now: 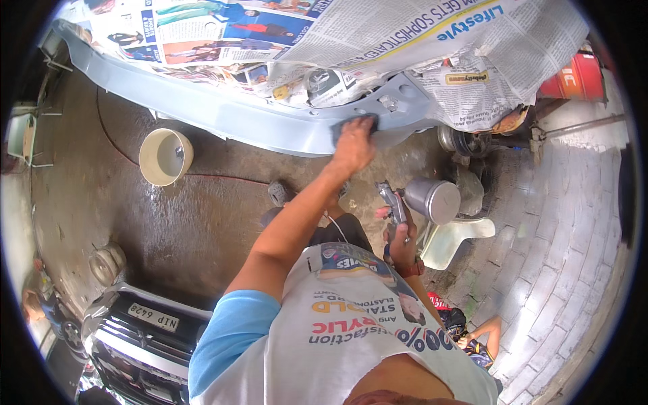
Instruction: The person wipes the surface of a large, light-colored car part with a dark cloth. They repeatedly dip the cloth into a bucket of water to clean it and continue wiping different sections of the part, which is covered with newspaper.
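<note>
My left hand (354, 150) reaches forward and presses a dark cloth (337, 131) against a grey car body panel (229, 121). The fingers are bent over the cloth and partly hide it. Close to my body, my right hand (403, 248) grips a metal spray gun (393, 206), its nozzle end pointing up toward the panel. A round silver paint cup (442, 202) sits at the gun's right side. Newspaper sheets (378, 40) cover the surface beyond the panel, with crumpled edges along it.
A cream bucket (150, 158) stands on the wet floor at left, near a thin hose (216, 178). A parked car (145, 337) is at lower left. Right of me are a pale plastic chair (452, 239) and a seated person (480, 347). A red drum (582, 79) stands far right.
</note>
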Available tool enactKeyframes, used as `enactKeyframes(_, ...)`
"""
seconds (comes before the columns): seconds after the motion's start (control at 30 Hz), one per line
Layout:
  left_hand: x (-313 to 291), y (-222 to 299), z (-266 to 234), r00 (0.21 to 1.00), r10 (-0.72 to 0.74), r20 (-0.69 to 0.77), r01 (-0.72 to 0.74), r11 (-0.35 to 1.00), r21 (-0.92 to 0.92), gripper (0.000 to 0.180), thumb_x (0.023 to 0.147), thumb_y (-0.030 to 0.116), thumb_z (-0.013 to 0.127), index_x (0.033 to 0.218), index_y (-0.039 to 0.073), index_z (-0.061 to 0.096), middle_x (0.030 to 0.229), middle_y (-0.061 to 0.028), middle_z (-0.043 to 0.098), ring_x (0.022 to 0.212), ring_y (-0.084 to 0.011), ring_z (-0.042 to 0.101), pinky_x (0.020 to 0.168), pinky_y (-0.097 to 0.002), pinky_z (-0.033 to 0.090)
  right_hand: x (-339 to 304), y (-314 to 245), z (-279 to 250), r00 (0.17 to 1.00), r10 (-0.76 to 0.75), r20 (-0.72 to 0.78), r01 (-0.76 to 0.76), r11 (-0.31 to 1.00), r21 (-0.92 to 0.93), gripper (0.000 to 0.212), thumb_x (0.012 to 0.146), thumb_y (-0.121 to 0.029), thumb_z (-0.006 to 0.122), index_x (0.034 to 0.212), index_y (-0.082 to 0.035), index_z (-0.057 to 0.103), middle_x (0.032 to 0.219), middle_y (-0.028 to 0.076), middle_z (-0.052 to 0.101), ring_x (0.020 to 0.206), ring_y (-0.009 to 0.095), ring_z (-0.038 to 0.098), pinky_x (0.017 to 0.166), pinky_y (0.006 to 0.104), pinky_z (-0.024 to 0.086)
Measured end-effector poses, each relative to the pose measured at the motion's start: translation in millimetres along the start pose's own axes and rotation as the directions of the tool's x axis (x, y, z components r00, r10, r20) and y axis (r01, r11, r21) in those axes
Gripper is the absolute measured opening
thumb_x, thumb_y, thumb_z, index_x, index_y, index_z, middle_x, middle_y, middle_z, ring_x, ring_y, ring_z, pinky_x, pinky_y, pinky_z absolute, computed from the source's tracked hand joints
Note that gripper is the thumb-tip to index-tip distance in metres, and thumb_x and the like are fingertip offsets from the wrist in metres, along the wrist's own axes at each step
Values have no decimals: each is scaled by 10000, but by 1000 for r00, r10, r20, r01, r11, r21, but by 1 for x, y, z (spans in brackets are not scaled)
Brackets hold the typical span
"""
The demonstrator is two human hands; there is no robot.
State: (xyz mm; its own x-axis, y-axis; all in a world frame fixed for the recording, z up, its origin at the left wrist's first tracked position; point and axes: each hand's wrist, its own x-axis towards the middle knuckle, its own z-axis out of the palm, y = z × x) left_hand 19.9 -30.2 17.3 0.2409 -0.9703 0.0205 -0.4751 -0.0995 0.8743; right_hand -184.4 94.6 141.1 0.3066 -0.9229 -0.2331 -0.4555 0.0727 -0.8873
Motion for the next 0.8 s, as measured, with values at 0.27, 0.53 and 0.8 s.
enactKeyframes(0.27, -31, -69, -15, 998, -15, 67, 12, 999, 47, 699, 852, 22, 590, 1541, 101, 503, 1496, -166, 570, 1301, -443, 552, 1150, -487, 468, 5, -17, 5, 999, -10, 38, 10, 1000, -15, 986, 1028, -796, 330, 1606, -4, 434, 1125, 116, 729, 906, 140, 659, 582, 266, 473)
enactKeyframes(0.53, -62, -189, -98, 937, -135, 323, -156, 665, 730, 734, 877, 73, 620, 1578, 255, 504, 1630, 3, 465, 1383, -269, 502, 1114, -379, 493, 1, -8, 10, 997, -16, 82, 15, 1000, 16, 841, 1060, -654, 426, 1589, -3, 485, 1139, 105, 737, 671, 63, 528, 547, 242, 443)
enactKeyframes(0.8, -29, -337, -233, 799, -413, -437, 594, 655, 467, 652, 969, 196, 534, 1588, 20, 429, 1653, -273, 406, 1513, -455, 409, 1245, -516, 368, 0, 3, 11, 991, 57, 119, -55, 998, -17, 955, 1027, -788, 373, 1620, -42, 438, 1156, 118, 704, 891, 134, 636, 577, 257, 464)
